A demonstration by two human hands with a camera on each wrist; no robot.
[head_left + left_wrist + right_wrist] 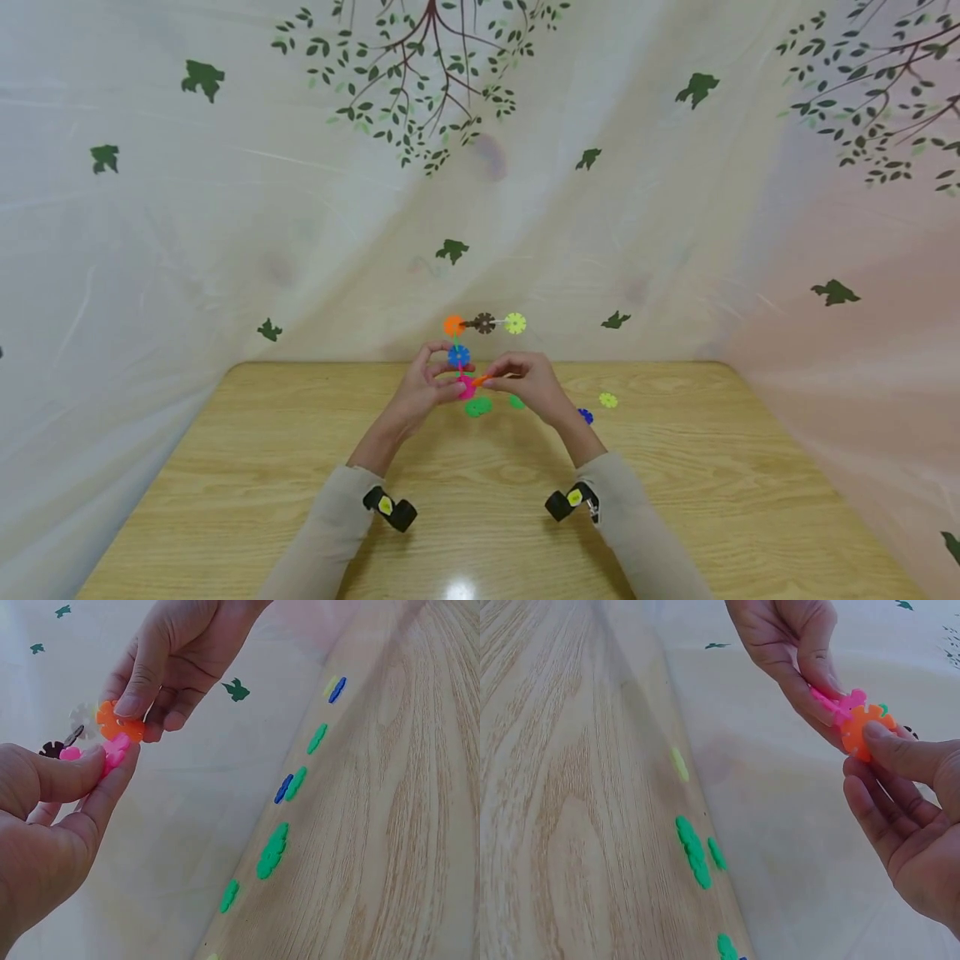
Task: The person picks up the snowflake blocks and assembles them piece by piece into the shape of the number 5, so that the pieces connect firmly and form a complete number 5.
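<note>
Both hands are raised over the far part of the table, close together. My left hand (417,398) pinches a pink notched snowflake disc (467,388) between thumb and fingers. This disc belongs to a chain of slotted discs: a blue disc (459,356) above it, then an upper orange disc (453,325), a brown disc (485,323) and a yellow disc (515,323) running to the right. Between thumb and fingertips, my right hand (531,385) pinches another orange disc (853,738), its edge right at the pink disc's rim. Fingers partly cover both discs.
On the wooden table (480,517), beyond the forearms, lie loose discs: overlapping green ones (477,407), another green disc (517,402), a dark blue disc (586,416) and a pale yellow disc (608,400). A leaf-printed cloth (337,250) hangs behind the table's far edge.
</note>
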